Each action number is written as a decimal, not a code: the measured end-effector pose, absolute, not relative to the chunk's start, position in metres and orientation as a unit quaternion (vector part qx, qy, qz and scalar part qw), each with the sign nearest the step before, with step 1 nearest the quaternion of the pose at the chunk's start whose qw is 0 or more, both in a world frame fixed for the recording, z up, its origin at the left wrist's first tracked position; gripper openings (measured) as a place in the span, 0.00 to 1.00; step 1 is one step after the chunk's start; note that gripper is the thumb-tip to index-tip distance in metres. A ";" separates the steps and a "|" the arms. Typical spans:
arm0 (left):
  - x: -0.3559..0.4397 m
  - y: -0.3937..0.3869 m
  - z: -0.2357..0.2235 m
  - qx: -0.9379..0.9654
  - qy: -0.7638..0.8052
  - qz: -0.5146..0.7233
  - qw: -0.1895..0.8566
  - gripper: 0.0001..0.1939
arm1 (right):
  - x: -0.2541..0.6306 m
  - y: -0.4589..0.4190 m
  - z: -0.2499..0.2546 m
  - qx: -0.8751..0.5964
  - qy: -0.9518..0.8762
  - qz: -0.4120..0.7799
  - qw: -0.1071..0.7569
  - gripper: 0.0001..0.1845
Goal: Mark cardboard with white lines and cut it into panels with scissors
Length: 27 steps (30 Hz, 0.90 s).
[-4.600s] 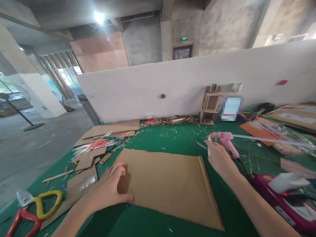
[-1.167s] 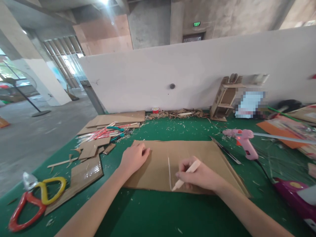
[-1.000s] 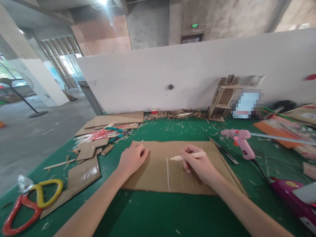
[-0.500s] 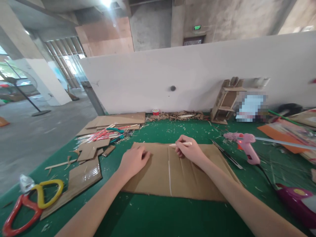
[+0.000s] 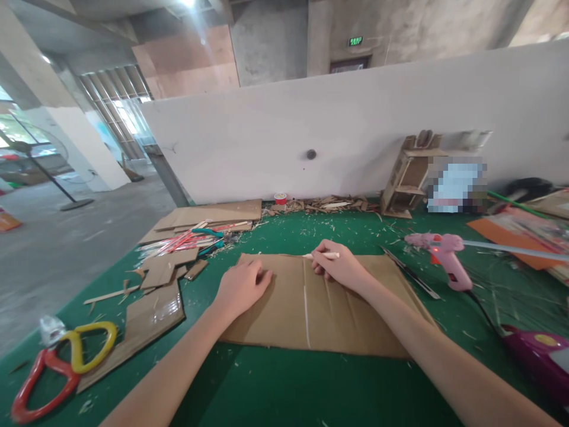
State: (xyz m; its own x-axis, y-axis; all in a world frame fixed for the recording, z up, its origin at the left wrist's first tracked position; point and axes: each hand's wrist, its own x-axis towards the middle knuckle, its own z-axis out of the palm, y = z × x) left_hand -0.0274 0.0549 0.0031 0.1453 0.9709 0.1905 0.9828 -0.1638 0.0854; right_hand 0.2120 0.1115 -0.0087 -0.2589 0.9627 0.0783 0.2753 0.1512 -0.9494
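Observation:
A brown cardboard sheet (image 5: 271,326) lies flat on the green table (image 5: 267,391) in front of me. My left hand (image 5: 242,287) rests on its left part, palm down, with the thumb apart from the fingers. In my right hand (image 5: 338,267) is a white marker pen (image 5: 330,255), pinched between thumb and fingers. The pen's tip is at the sheet's far edge, near the middle. Below the tip a white line (image 5: 306,314) runs down to the near edge; its upper stretch is fainter. Shallow creases show right of the line.
Red-and-yellow-handled shears (image 5: 66,362) and cardboard scraps (image 5: 155,314) lie left, near teal-handled pliers (image 5: 208,237). At right are a slim metal tool (image 5: 413,276), a pink glue gun (image 5: 444,252) with its cord, and a purple power strip (image 5: 533,356). A small cardboard shelf (image 5: 406,178) stands behind.
My right hand, earlier beside the glue gun, now holds the marker. A white line has appeared on the cardboard. Lately the marker has moved from the near edge up to the far edge.

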 end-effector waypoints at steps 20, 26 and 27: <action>-0.030 0.056 0.001 -0.762 -0.637 -0.109 0.039 0.16 | 0.219 0.102 -0.001 -0.432 -0.681 0.475 0.352 0.09; -0.030 0.056 0.000 -0.765 -0.632 -0.110 0.049 0.16 | 0.222 0.096 0.003 -0.422 -0.690 0.493 0.320 0.09; -0.030 0.056 0.000 -0.765 -0.633 -0.110 0.050 0.17 | 0.223 0.095 0.003 -0.418 -0.694 0.497 0.312 0.09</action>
